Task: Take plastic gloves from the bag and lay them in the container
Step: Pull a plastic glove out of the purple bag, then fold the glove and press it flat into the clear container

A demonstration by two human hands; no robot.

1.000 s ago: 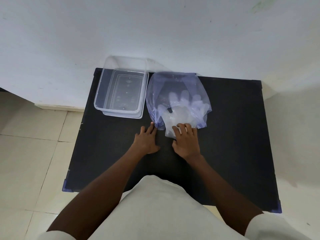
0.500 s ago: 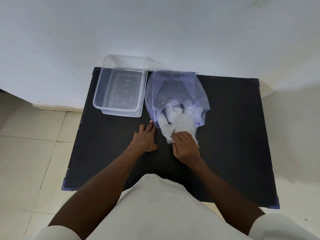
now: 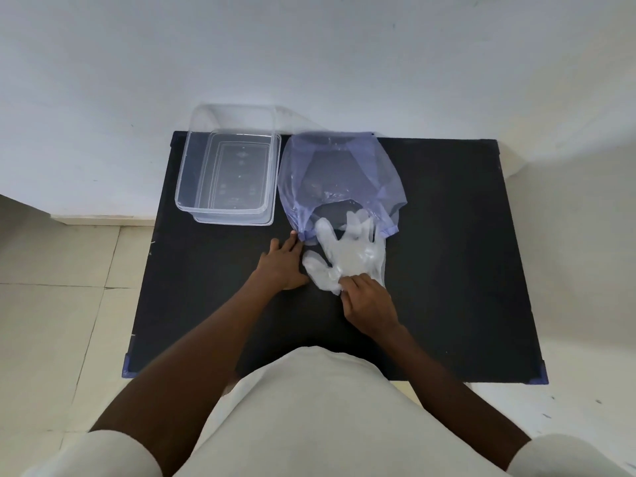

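A bunch of thin, translucent white plastic gloves (image 3: 347, 256) lies on the black rectangular table (image 3: 447, 253), its cuff end pinched under the curled fingertips of the right hand (image 3: 370, 304), whose fingers are closed on the film at the near edge of the bunch. The glove fingers fan away from that grip toward the far side, and the farthest tips still sit inside the mouth of the translucent pale-purple plastic bag (image 3: 340, 173), which lies flat just beyond them. The left hand (image 3: 284, 266) rests palm down on the table just left of the gloves, fingers extended and loosely together, gripping nothing; its fingertips touch the bag's near left corner. Beyond those fingertips and to their left stands the clear rectangular plastic container (image 3: 192, 187), with no gloves in it, just beside the bag against the white wall (image 3: 309, 56).
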